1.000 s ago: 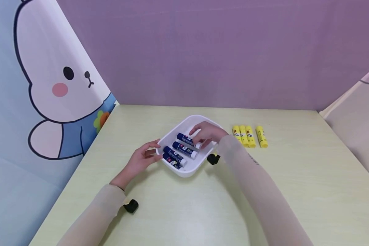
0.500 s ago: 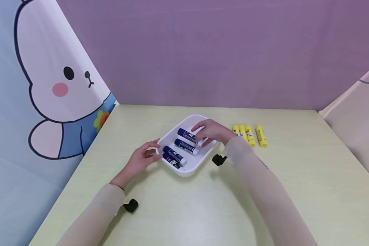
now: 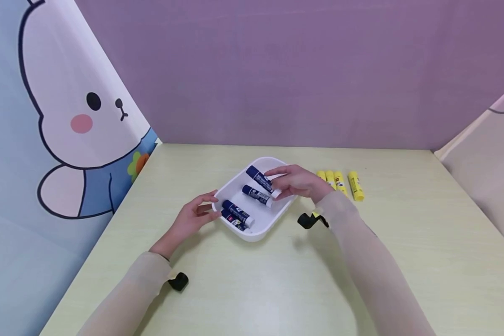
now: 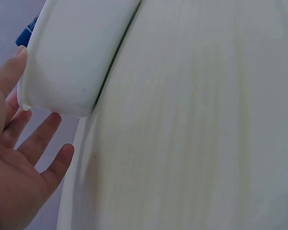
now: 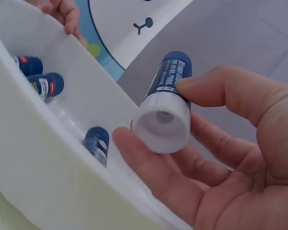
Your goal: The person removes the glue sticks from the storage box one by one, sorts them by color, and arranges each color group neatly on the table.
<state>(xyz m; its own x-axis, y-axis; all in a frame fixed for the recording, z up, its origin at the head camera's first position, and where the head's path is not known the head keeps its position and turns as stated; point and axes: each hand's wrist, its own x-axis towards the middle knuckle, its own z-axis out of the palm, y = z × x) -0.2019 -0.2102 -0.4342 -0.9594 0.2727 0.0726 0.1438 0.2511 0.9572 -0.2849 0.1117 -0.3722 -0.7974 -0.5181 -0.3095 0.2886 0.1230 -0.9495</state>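
My left hand grips the near-left end of a white plastic basket, its thumb over the rim and fingers against the outside, as the left wrist view shows. Over the basket's right side, my right hand pinches a dark blue glue stick between thumb and fingers. That stick is tilted, its hollow white end toward the right wrist camera. Below it in the basket lies another blue glue stick. Two more blue glue sticks lie side by side near my left hand.
To the right on the pale table, three yellow glue sticks lie side by side, partly behind my right hand and sleeve. Another yellow glue stick lies slightly apart. A purple backdrop rises behind the table.
My right hand has drawn slightly right, and the blue glue stick it holds is now raised and turned more steeply. The stick below it has shifted a little. My left hand stays in place.
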